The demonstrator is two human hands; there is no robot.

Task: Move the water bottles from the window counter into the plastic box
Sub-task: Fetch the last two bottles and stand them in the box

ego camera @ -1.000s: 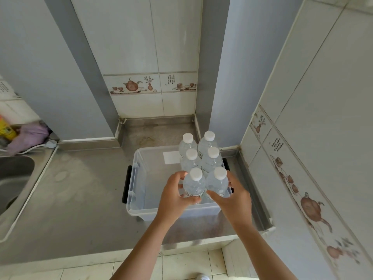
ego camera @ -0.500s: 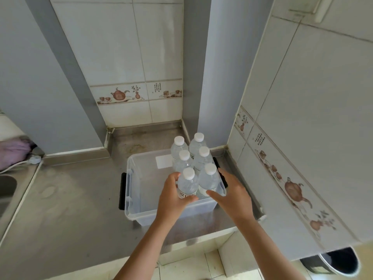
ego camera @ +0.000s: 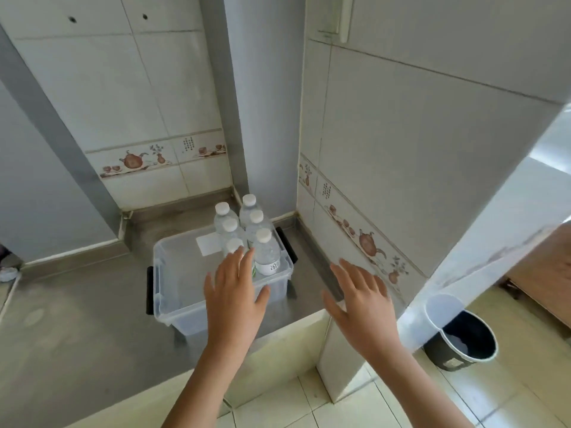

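Note:
Several clear water bottles (ego camera: 265,253) with white caps stand upright in two rows along the right side of the translucent plastic box (ego camera: 173,291). The box sits on the steel counter and has black side handles. My left hand (ego camera: 234,301) hovers above the box's near edge with fingers spread and straight, partly hiding the nearest left bottle. My right hand (ego camera: 361,301) is lifted to the right of the box, fingers spread, holding nothing. Neither hand touches a bottle.
The steel counter (ego camera: 77,319) runs off to the left. Tiled walls close in the corner behind and right of the box. A dark waste bin (ego camera: 463,338) with a white liner stands on the tiled floor at lower right.
Both hands let go of the two nearest bottles and drew back toward me with fingers spread. The view swung right, bringing the waste bin into sight.

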